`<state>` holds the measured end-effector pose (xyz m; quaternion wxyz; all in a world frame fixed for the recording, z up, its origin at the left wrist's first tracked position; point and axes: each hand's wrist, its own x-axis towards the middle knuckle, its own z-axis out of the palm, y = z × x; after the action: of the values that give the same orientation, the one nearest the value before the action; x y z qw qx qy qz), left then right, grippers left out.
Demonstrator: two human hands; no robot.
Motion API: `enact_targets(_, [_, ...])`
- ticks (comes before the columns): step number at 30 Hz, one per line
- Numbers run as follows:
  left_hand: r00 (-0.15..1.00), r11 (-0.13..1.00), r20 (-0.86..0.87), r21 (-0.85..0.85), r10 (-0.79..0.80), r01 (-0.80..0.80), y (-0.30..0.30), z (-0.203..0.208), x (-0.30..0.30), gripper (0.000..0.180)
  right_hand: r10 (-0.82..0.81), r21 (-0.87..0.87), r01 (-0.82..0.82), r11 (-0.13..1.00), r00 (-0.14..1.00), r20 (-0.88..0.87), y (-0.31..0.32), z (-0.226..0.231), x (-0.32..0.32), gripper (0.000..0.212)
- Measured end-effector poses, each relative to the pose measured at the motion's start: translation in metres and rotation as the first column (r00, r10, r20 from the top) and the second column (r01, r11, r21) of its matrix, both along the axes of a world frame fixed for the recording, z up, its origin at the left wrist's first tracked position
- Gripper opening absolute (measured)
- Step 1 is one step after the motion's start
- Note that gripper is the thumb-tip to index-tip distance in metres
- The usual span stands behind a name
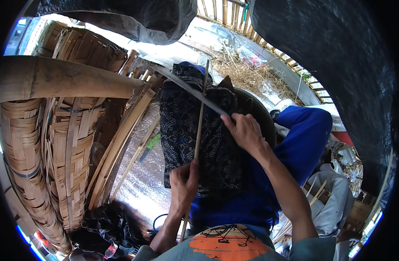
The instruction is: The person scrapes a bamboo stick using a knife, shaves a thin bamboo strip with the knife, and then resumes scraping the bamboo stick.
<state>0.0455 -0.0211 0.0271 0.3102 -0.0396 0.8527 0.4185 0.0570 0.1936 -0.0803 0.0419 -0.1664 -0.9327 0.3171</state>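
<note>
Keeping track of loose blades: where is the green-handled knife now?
In the head view, the green-handled knife lies left of centre on the floor, between the dark patterned cloth to its right and a thin bamboo strip to its left.

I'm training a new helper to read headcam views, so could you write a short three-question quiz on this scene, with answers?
1. Multiple choice: What colour is the handle of the knife lying to the left of the patterned cloth?
a) red
b) green
c) white
2. True or false: In this view, the long grey blade-like piece at the right hand crosses the thin stick.
3. Fill in the blank: The hand gripping the lower part of the thin stick, with its thumb along it, is the person's ____ one.

Key:
1. b) green
2. True
3. left: the left hand grips it
</note>
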Motion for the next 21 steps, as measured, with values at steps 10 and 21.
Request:
enact_targets(10, [0.987, 0.996, 0.146, 0.049, 0.06, -0.068, -0.012, 0.006, -0.011, 0.054, -0.05, -0.174, 0.024, 0.984, 0.987, -0.15, 0.008, 0.007, -0.006, 0.048])
enact_targets(21, [0.979, 0.991, 0.192, 0.101, 0.067, -0.088, -0.024, 0.013, 0.003, 0.054, 0.019, -0.139, -0.012, 0.99, 0.999, 0.051, -0.011, 0.004, 0.015, 0.056])
